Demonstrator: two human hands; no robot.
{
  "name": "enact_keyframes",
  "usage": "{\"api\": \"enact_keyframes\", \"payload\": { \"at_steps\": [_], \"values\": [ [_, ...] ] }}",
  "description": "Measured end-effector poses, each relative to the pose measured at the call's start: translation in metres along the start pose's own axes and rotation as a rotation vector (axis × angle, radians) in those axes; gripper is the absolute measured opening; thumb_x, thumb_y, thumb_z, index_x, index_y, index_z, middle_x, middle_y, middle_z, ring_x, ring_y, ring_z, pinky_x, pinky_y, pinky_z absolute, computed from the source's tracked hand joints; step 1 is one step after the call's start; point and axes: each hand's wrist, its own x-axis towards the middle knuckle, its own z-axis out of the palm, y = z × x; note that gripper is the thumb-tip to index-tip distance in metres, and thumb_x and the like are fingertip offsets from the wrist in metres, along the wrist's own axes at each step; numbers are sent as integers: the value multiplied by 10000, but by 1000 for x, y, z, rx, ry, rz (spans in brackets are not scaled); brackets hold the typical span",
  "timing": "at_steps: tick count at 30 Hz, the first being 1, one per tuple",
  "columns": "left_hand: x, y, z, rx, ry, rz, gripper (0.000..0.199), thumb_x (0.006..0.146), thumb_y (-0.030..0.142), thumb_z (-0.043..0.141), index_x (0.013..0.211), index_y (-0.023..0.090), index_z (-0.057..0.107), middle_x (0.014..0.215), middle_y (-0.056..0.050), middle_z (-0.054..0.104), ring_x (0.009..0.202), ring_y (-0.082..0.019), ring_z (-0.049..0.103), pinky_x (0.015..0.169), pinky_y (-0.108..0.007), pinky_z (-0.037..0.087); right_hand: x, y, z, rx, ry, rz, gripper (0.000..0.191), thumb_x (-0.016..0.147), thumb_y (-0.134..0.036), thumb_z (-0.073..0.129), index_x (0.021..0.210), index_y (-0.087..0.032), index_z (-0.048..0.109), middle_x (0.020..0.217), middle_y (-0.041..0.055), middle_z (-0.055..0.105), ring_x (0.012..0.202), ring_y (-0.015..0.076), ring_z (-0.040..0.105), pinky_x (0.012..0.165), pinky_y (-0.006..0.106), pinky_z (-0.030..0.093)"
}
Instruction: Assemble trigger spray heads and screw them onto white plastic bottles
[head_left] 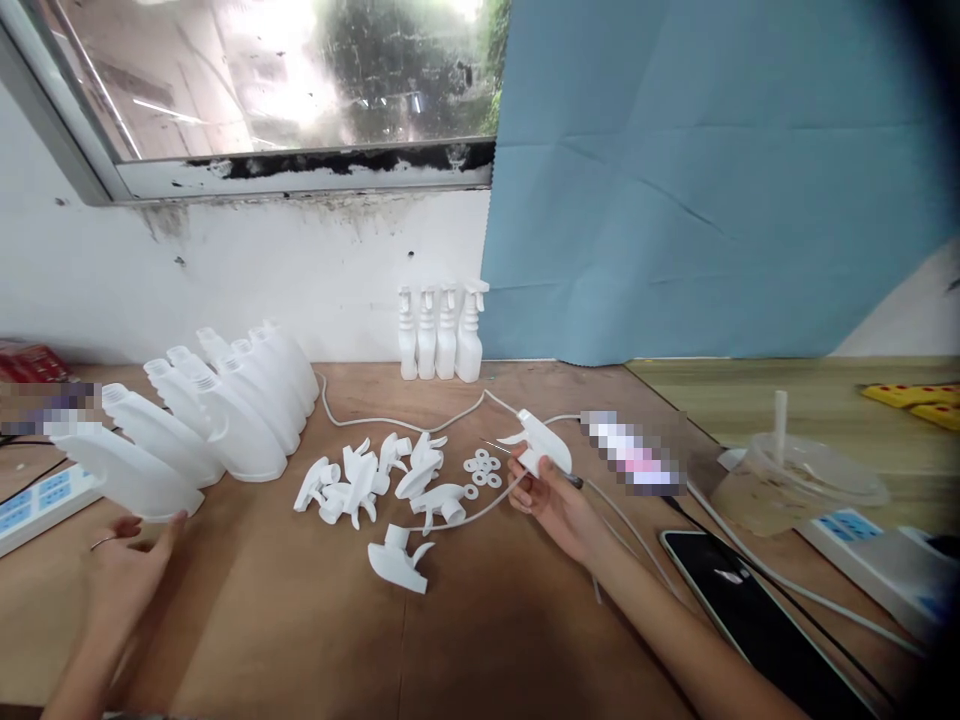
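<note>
My right hand (551,500) holds a white trigger sprayer head (538,443) just above the table, with its thin dip tube (480,513) trailing left over the wood. My left hand (127,570) is open, fingers spread, touching the base of the nearest white empty bottle (127,475) at the left. A heap of white trigger sprayer heads (379,480) lies between my hands, and one more sprayer head (397,562) lies nearer to me. Small white washers (482,468) sit just left of my right hand.
A row of several empty white bottles (240,400) leans along the left. Assembled spray bottles (441,335) stand against the wall. A dark phone (739,590), a plastic cup with straw (780,480), white cables (390,420) and power strips (45,495) lie around the brown table (315,640).
</note>
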Motion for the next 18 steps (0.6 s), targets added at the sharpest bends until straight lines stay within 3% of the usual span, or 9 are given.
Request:
{"api": "enact_keyframes", "payload": {
  "at_steps": [2,4,8,18],
  "values": [
    [9,9,2,-41,-169,-130,373,654,483,666,760,208,437,640,24,534,638,-187,566,551,-237,411,0,-1,0,9,5,-6,320,770,-477,729,946,-225,641,766,-19,463,554,80,376,525,239,323],
    [14,20,1,-75,-261,-205,348,676,447,671,779,208,440,625,33,542,615,-175,562,534,-215,386,1,-3,0,33,18,-13,315,763,-469,739,940,-229,637,759,-24,460,548,78,370,523,237,324],
    [20,33,-2,-111,-286,-171,344,696,437,670,784,209,428,607,37,538,620,-176,559,546,-207,382,1,-6,0,78,44,-17,314,758,-464,744,932,-227,634,761,-28,465,539,70,363,518,230,322],
    [33,32,15,-152,-246,-47,433,635,496,672,804,209,395,692,26,513,643,-188,563,556,-240,411,0,-5,-2,73,34,-11,308,764,-460,740,929,-219,642,752,-30,483,531,69,365,522,237,327]
  ]
}}
